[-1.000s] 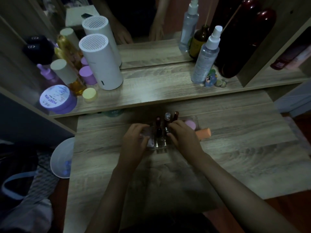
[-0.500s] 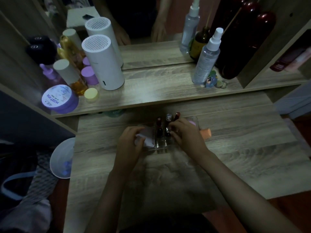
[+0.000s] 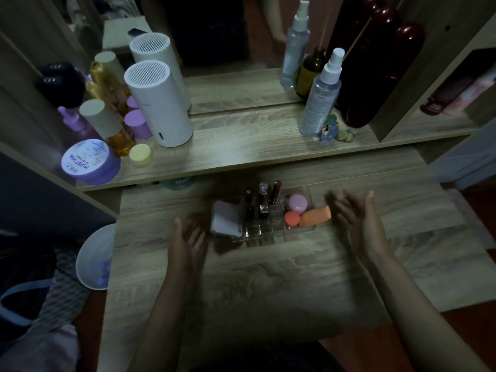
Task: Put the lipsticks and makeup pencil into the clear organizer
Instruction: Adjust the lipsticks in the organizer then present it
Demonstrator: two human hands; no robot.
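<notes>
While left hand (image 3: 188, 240) hovered w/ fingers apart, empty, clear organizer (image 3: 268, 226) sat near desk's back edge, lipsticks (image 3: 264, 201) upright inside; right hand (image 3: 357, 218) spread, empty. Probably light, slick, brittle plastic: grip side walls.

Both forearms bare, no sleeves/rings; left hand (image 3: 188, 237), right hand (image 3: 359, 218).
</notes>
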